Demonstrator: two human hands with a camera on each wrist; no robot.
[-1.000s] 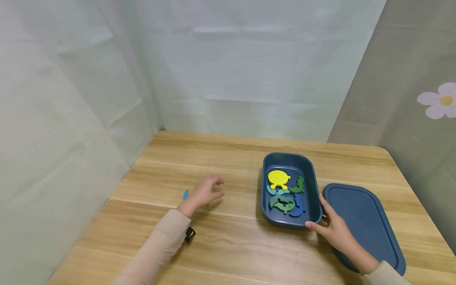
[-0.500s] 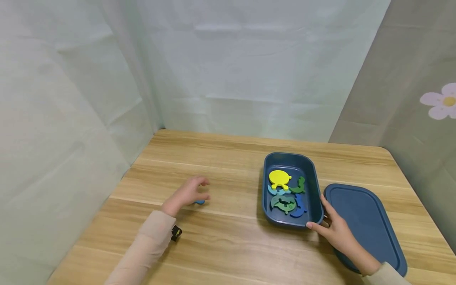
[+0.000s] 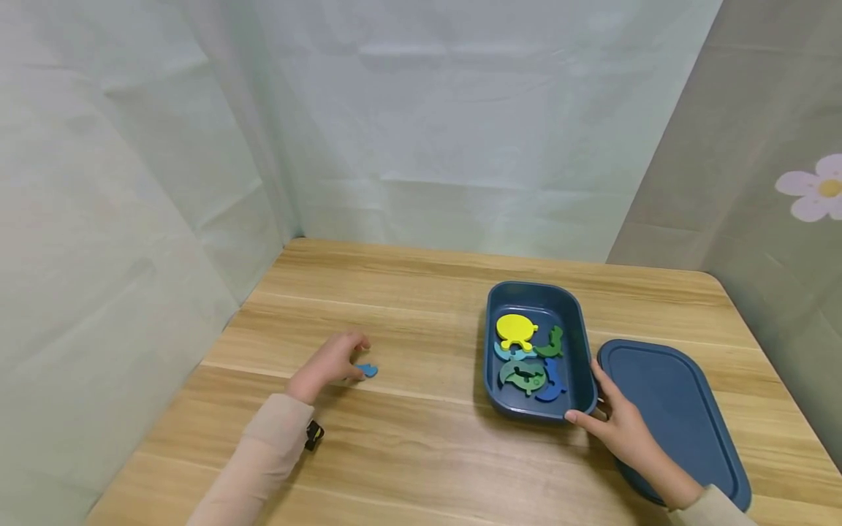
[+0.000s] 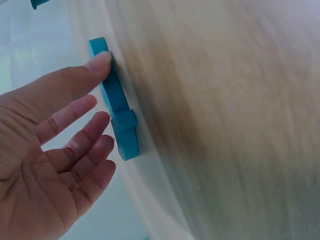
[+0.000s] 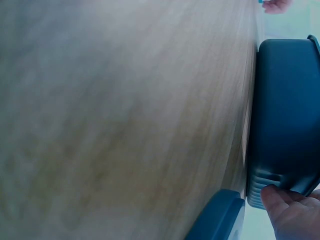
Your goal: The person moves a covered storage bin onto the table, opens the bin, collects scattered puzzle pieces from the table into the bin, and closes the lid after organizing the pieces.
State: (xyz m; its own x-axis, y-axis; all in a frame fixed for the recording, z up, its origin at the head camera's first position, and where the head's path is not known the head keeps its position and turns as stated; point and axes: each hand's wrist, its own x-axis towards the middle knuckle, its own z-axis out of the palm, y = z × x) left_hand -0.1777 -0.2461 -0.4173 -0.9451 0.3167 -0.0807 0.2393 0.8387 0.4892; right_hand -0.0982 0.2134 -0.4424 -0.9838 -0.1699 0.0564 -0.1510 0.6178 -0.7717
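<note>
On the left of the table lies a flat blue shaped piece point(image 3: 370, 371), partly covered by my left hand point(image 3: 329, 363) in the head view. In the left wrist view the thumb tip overlaps the blue piece point(image 4: 116, 95), while the other fingers stay loosely bent and look apart from it. My right hand point(image 3: 621, 424) grips the near right corner of a dark blue box point(image 3: 490, 351), thumb on the rim and fingers along the side. Inside the box lie a yellow piece point(image 3: 516, 329), a dark green piece point(image 3: 552, 343), a blue piece point(image 3: 551, 383) and several teal or green ones.
A dark blue lid point(image 3: 677, 409) lies flat to the right of the box, partly under my right forearm. A small black object point(image 3: 314, 435) shows beside my left sleeve, possibly worn on the wrist. Pale cloth hangs behind the wooden table point(image 3: 421, 453).
My left hand has moved left and slightly down to the blue piece, whose visible end now shows beside the thumb. The right hand and box have hardly moved.
</note>
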